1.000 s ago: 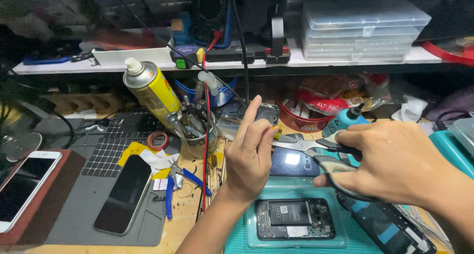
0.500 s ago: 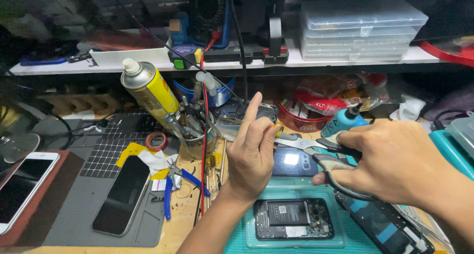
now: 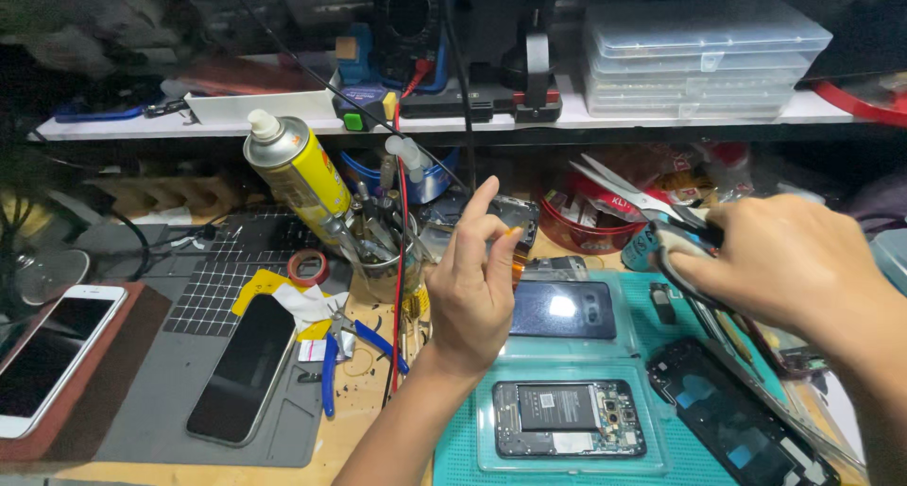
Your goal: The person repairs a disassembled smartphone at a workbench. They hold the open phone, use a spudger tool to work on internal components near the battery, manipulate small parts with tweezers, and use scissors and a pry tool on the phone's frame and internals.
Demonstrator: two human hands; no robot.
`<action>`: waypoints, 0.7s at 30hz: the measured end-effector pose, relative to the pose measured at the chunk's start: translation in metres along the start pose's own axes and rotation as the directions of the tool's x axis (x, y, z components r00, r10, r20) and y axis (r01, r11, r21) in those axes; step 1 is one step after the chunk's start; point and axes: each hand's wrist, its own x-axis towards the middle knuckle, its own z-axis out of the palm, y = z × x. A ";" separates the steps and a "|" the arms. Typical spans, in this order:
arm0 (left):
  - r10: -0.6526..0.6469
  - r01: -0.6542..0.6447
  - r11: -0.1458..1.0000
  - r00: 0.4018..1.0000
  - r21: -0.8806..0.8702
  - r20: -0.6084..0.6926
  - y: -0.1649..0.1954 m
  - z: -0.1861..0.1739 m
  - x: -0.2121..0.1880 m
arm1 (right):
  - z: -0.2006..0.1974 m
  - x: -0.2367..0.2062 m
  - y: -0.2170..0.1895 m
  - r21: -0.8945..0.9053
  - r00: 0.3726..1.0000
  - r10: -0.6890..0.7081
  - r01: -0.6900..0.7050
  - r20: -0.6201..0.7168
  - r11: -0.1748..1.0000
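My left hand (image 3: 470, 288) is raised over the bench, its thumb and forefinger pinching a small dark phone part (image 3: 516, 214) with an orange strip. My right hand (image 3: 794, 264) grips black-handled scissors (image 3: 635, 191), blades pointing left and up, a short gap away from the part. Below the hands, on a teal mat (image 3: 463, 448), lies an opened phone (image 3: 567, 418) with its battery showing. A dark blue back cover (image 3: 565, 309) lies just behind it. A black phone frame (image 3: 732, 415) sits under my right forearm.
A yellow spray can (image 3: 295, 172) leans on a glass jar of tools (image 3: 378, 252). Blue-handled pliers (image 3: 351, 349), a red tape roll (image 3: 307, 267), a black phone (image 3: 241, 368) on a grey mat and a white phone (image 3: 47, 354) lie to the left. Clear plastic boxes (image 3: 699, 56) stand on the shelf.
My right hand has drawn the scissors back to the right, away from the part in my left hand. My left hand stays raised, still pinching the part.
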 end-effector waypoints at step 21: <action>-0.308 0.302 0.938 0.951 -0.169 -0.008 -0.001 -0.007 0.000 | 0.058 0.090 -0.063 0.181 0.831 -0.246 0.378 -0.499 0.908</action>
